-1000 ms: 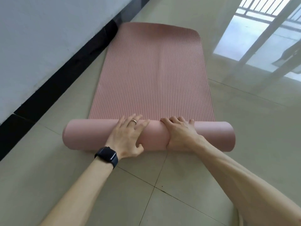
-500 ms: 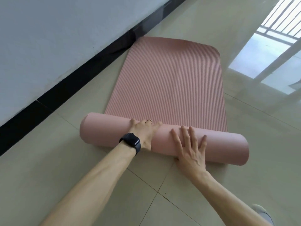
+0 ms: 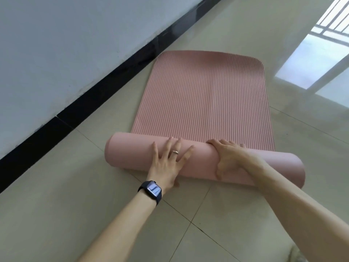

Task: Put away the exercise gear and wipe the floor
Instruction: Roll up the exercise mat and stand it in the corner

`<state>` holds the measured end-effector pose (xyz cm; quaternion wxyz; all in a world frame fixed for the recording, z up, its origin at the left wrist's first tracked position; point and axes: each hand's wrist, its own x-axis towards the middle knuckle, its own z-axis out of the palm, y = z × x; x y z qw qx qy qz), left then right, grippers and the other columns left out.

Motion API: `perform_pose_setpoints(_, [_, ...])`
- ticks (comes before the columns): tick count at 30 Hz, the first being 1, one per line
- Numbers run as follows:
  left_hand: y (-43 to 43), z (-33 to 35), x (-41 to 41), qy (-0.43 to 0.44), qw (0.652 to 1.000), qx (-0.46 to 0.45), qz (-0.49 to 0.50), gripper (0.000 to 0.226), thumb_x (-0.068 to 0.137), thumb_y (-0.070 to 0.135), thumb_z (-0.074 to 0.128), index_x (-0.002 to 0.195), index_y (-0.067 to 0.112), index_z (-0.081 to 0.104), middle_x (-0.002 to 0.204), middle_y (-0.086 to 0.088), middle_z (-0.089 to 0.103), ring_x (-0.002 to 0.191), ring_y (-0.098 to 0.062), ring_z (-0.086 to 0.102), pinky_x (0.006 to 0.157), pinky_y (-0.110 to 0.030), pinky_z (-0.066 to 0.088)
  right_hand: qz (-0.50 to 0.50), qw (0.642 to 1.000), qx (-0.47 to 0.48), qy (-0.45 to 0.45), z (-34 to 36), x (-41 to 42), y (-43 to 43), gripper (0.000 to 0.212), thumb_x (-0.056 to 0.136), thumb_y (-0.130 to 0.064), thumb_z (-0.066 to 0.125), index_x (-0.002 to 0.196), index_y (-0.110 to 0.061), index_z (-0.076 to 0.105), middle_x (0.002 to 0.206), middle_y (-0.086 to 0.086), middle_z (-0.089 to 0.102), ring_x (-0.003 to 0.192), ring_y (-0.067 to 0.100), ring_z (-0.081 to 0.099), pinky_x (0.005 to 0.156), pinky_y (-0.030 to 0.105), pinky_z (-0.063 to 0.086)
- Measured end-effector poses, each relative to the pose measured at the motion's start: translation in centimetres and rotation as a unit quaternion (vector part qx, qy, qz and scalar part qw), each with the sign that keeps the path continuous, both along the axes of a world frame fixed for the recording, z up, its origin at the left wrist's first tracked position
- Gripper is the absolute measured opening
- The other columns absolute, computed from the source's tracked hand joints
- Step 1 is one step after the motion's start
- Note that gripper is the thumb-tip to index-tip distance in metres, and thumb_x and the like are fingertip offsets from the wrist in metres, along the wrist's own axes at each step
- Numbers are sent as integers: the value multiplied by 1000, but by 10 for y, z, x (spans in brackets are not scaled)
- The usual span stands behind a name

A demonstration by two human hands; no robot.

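The pink mat [image 3: 204, 95] lies on the tiled floor [image 3: 75, 205], its near end wound into a thick roll [image 3: 132, 154] under the fingers [image 3: 169, 146], the ribbed flat part stretching away beyond them. The left hand [image 3: 169, 165] presses flat on the roll — fingers straight and spread, grasping nothing — with a ring [image 3: 175, 152] on one finger and a dark watch [image 3: 153, 189] at the wrist. The right hand [image 3: 229, 157], just beside it, curls its fingers over the roll's top, thumb down the near face, grasping the mat
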<state>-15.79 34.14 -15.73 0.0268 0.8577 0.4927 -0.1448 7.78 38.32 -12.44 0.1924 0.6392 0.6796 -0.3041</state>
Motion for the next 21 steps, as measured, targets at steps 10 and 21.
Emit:
perform_pose_setpoints(10, [60,20,24,-5,995,-96,18,109,60,44,84,143,37,13,127,-2,51,116,-28,51,94,-58,39,1,947,315,-65,-50,-17,-89,125,56,-25,83,159,-26,12,163,13,15,152,38,4,113,73,2])
perform_pose_setpoints(21, [6,28,-5,-101,987,-119,23,120,64,62,70,155,37,-4,164,-8,3,151,-28,-3,116,-66,8,31,996,-82,5,5,-9,2,116,48,-40,91,147,-41,29,136,-8,49,127,24,47,105,55,40])
